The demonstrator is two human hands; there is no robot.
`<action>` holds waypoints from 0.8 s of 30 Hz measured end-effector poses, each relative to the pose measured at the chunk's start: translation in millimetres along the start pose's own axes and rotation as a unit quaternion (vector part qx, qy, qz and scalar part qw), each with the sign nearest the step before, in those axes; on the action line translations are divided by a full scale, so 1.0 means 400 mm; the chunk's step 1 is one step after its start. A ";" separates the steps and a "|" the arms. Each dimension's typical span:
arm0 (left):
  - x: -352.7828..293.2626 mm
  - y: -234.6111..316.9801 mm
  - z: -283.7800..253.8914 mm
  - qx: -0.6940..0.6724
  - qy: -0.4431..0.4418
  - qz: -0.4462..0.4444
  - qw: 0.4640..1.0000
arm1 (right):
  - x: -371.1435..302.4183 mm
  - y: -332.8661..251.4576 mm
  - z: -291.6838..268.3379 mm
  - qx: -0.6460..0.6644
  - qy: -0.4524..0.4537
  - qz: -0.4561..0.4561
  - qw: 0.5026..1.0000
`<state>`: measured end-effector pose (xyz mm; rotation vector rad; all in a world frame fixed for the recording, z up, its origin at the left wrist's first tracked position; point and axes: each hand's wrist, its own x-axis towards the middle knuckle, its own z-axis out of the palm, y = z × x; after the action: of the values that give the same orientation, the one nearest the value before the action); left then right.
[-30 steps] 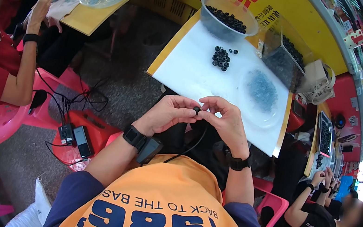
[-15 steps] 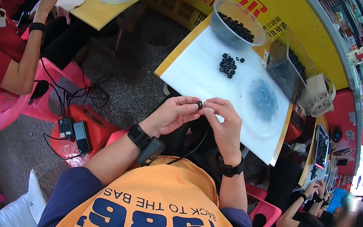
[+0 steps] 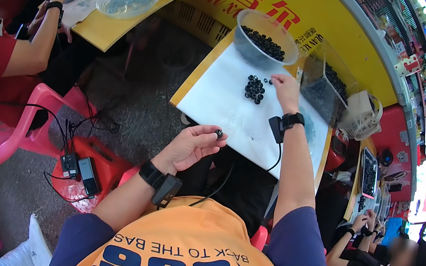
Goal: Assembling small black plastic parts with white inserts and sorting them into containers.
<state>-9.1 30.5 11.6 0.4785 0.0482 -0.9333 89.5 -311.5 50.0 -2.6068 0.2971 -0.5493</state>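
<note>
Okay, head view only. Left hand (image 3: pixel 191 146) sits palm-up near the lap, just off the near edge of the white sheet (image 3: pixel 228 107), thumb and forefinger pinched shut on one small black ring (image 3: pixel 219 133). Right hand (image 3: pixel 285 91) reaches out over the sheet, fingers spread and curled down, tips just beside the loose pile of black rings (image 3: pixel 254 88); nothing visibly held in it, so it reads as released, though the fingertips are partly hidden and I cannot tell if one piece is pinned under them.

Progress, as a judgement: early or mid-cycle. One ring is in hand, a small pile waits on the sheet, the clear bowl (image 3: pixel 246 55) behind it holds many more rings, and the clear box (image 3: pixel 313 90) to the right holds dark parts too. No finished batch clearly visible, so most of the stock looks unworked.

Orientation: the held ring is too small to read well. It seems to sit with its hole facing roughly up toward the camera, flat face out; being a ring, it has no real long axis. Rings in the pile lie mostly flat, some tipped, no common direction.
</note>
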 end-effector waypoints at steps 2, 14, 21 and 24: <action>-0.003 0.007 -0.001 -0.008 0.003 0.000 1.000 | 0.019 0.024 0.050 -0.044 -0.024 -0.008 0.999; -0.001 0.018 -0.020 -0.041 -0.017 0.011 0.999 | -0.052 -0.138 -0.024 0.115 -0.027 0.061 0.991; 0.004 0.002 -0.011 -0.039 -0.009 0.016 0.999 | -0.354 -0.278 -0.091 0.322 -0.119 0.102 0.934; 0.001 -0.009 -0.013 -0.028 -0.008 0.012 1.000 | -0.449 -0.337 -0.087 0.436 -0.129 0.162 0.876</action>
<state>-10.8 30.4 5.6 0.4183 0.0535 -0.9104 -71.3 -154.4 83.7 -1.6706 0.2981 -0.1422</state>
